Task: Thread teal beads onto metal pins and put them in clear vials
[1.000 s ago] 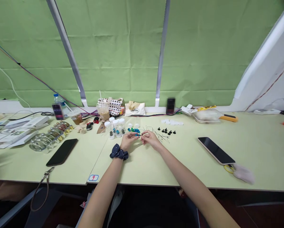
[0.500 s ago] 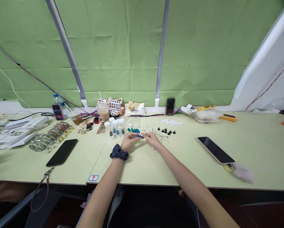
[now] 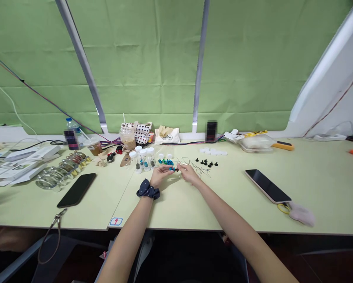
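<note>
My left hand [image 3: 162, 174] is closed in a pinch on a small blue-and-black part [image 3: 172, 169], just above the table. Across from it, the fingers of my right hand [image 3: 188, 173] are closed at the dark end of the same part, partly hiding it. Blue and green small parts [image 3: 168, 162] lie right behind my hands. Thin metal rods [image 3: 202, 170] are scattered beside my right hand. Clear vials [image 3: 146, 163] with white caps stand upright beyond my left hand, with small parts inside. Several black flanged pieces [image 3: 210, 163] lie farther right.
A dark phone [image 3: 77, 190] lies at left, near a row of glass items [image 3: 58, 173]. At right is another phone [image 3: 267, 186] with a fluffy charm. Drink cups [image 3: 127, 140], a white pouch [image 3: 167, 135], white caps [image 3: 213, 152] and a plastic box [image 3: 257, 144] line the back.
My right hand has shifted very slightly to the right along the small part, showing a little more of its dark end. My left hand stays in place.
</note>
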A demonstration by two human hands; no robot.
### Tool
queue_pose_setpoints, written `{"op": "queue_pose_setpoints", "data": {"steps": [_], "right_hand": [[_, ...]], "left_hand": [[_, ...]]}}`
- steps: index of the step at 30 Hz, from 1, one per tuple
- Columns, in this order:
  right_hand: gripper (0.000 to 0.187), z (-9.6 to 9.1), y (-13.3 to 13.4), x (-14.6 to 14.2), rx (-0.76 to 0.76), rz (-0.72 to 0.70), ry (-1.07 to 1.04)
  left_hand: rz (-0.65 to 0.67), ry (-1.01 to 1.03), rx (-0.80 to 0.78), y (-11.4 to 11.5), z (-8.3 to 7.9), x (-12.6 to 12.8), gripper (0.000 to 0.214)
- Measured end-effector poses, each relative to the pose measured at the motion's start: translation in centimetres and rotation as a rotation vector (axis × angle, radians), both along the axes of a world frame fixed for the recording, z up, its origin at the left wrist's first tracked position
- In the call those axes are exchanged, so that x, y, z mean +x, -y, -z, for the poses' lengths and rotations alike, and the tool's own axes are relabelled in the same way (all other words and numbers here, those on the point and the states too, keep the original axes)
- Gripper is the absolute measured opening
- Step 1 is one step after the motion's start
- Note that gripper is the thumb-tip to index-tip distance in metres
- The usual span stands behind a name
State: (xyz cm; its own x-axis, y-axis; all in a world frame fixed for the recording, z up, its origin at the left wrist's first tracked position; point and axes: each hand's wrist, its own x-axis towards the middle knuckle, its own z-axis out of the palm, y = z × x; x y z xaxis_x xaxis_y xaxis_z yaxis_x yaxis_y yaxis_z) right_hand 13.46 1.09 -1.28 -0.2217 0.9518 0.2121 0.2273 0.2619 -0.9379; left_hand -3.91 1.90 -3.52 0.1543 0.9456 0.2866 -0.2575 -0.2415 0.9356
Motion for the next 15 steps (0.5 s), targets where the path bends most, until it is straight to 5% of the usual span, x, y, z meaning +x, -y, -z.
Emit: {"op": "queue_pose_setpoints", "data": {"steps": [15], "right_hand": [[0.043,0.59,-0.32,0.0,-0.103,-0.048,-0.13]], "left_hand": [[0.006,-0.005,0.0,-0.01,0.01,0.06,0.037]]}}
